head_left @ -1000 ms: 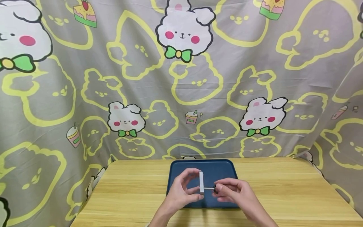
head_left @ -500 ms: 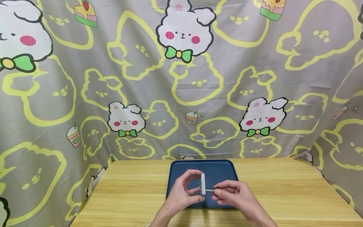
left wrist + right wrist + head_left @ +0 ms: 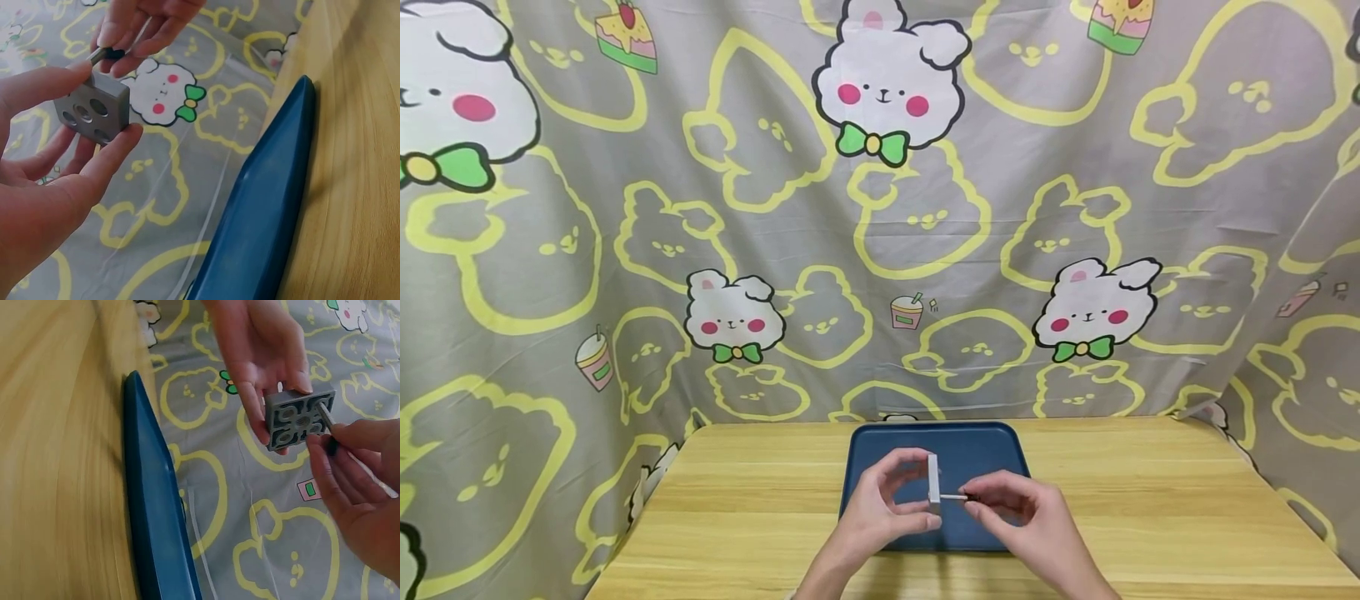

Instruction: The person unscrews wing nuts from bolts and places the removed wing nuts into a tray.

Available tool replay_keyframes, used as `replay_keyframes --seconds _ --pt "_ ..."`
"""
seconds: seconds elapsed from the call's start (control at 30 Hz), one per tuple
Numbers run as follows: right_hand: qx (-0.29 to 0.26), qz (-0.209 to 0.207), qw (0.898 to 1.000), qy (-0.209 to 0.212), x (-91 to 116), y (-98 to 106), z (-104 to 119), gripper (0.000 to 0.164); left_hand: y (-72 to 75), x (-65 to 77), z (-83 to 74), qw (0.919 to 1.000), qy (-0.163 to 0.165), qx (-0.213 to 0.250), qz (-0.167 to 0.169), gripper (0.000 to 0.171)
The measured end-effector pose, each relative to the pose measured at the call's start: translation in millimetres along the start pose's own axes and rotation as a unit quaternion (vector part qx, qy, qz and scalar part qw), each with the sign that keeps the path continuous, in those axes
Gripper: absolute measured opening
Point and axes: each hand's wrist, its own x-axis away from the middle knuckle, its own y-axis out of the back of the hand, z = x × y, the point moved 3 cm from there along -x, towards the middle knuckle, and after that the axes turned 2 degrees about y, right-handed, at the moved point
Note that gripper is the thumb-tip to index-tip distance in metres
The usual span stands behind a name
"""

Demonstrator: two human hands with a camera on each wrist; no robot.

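My left hand (image 3: 880, 504) holds a square grey block (image 3: 933, 479) on edge between thumb and fingers, above the blue tray. Round holes show in the face turned to the left wrist view; its other face, in the right wrist view, has several ring-shaped recesses. A thin metal bolt (image 3: 953, 497) with a black head stands out from the right side of the block. In the right wrist view its threaded shaft (image 3: 326, 415) meets the block at an upper corner hole. My right hand (image 3: 1033, 512) pinches the black head with thumb and forefinger, partly covering it.
The blue rimmed tray (image 3: 988, 446) lies on a light wooden table (image 3: 737, 500), beneath both hands. Behind the table and at both sides hangs a grey curtain (image 3: 880, 242) printed with rabbits and yellow outlines.
The block turned slightly, showing its left face, then came back edge-on. My right fingers shifted their grip around the bolt's black head, and the thumb now sits lower.
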Motion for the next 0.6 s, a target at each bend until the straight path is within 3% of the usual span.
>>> replay_keyframes --seconds 0.1,0.17,0.27,0.37,0.47,0.6 --pt "0.045 -0.013 0.994 0.094 0.7 -2.0 3.0 0.022 0.6 0.2 -0.4 0.9997 0.007 0.021 0.006 0.061" --pt "0.078 -0.02 0.984 0.161 1.3 -3.0 4.5 0.031 0.9 0.5 -0.9 0.9992 0.012 0.035 0.012 0.062" --pt "0.123 -0.032 0.956 0.263 1.8 -3.9 5.8 0.043 1.1 1.1 -1.6 0.9983 0.016 0.053 0.02 0.064" --pt "0.148 -0.047 0.928 0.339 1.4 -4.7 5.1 0.03 1.0 1.3 -2.0 0.9976 0.015 0.062 0.025 0.065" --pt "0.153 -0.054 0.915 0.371 0.8 -5.5 3.8 0.013 1.1 1.4 -2.3 0.9974 0.015 0.065 0.028 0.065" --pt "0.155 -0.052 0.92 0.356 1.0 -6.0 4.5 0.018 2.1 1.3 -1.9 0.9968 0.016 0.072 0.031 0.065"
